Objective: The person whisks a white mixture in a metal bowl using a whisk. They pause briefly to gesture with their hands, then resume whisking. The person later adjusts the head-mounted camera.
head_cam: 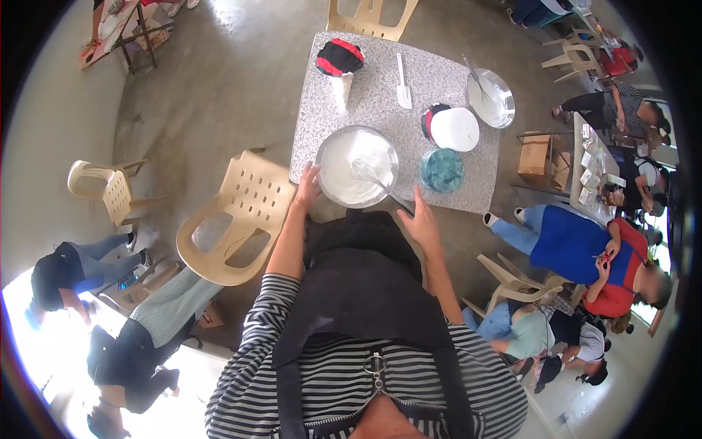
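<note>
A metal mixing bowl (pixel 324 189) of white creamy mixture (pixel 343 170) stands at the near edge of the speckled table (pixel 373 71). Its wire whisk (pixel 378 178) leans in the mixture, the dark handle over the near right rim. At the bowl's left side is my left hand (pixel 308 189), fingers spread against or just beside the rim; actual contact is hard to judge. My right hand (pixel 423 219) hovers right of the whisk handle, thumb and fingers apart, holding nothing. A blue-green round container (pixel 441 170) and a white round tub (pixel 455 129) stand beyond it.
Farther back are a white spatula (pixel 403 82), a red-and-black cloth-topped object (pixel 340 57) and a second metal bowl (pixel 510 90) with a whisk (pixel 482 90). A beige plastic chair (pixel 247 192) stands close on the left. A person in a blue apron (pixel 570 244) is on the right.
</note>
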Available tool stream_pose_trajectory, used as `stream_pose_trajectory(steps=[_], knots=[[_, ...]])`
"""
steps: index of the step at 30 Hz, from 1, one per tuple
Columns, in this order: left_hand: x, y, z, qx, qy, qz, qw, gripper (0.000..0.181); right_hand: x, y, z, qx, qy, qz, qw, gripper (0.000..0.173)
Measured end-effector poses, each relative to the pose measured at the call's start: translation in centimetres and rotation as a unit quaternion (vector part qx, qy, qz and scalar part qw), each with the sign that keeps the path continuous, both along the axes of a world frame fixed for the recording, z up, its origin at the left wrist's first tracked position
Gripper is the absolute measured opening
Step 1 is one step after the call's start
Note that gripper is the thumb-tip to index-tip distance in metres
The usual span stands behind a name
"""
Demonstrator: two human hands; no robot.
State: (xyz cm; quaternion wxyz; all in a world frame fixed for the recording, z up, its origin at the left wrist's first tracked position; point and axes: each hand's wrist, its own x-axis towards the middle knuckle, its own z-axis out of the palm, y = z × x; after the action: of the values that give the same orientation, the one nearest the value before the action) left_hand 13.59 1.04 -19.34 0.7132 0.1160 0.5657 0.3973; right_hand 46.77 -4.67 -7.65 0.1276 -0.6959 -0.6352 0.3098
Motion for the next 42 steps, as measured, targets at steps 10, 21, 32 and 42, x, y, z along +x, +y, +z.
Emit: stream_pose_trajectory(steps=[10, 21, 32, 42], knots=[[1.1, -0.9, -0.3, 0.050, -0.084, -0.023, 0.995, 0.058, 1.9, 1.2, -4.9, -0.087, 0.085, 0.003, 0.993, 0.046], [0.9, -0.7, 1.6, -0.013, -0.073, -0.120, 0.990, 0.053, -0.7, 2.1, -1.6, -0.170, 0.016, 0.038, 0.985, 0.036], [-0.7, -1.4, 3.0, 0.005, 0.049, -0.052, 0.997, 0.046, -7.0, 5.8, 2.0, -0.104, 0.060, 0.165, 0.979, 0.031], [-6.9, -1.0, 9.3, 0.075, 0.088, 0.174, 0.978, 0.044, -21.6, 16.3, 10.9, 0.041, -0.058, 0.506, 0.860, 0.017]])
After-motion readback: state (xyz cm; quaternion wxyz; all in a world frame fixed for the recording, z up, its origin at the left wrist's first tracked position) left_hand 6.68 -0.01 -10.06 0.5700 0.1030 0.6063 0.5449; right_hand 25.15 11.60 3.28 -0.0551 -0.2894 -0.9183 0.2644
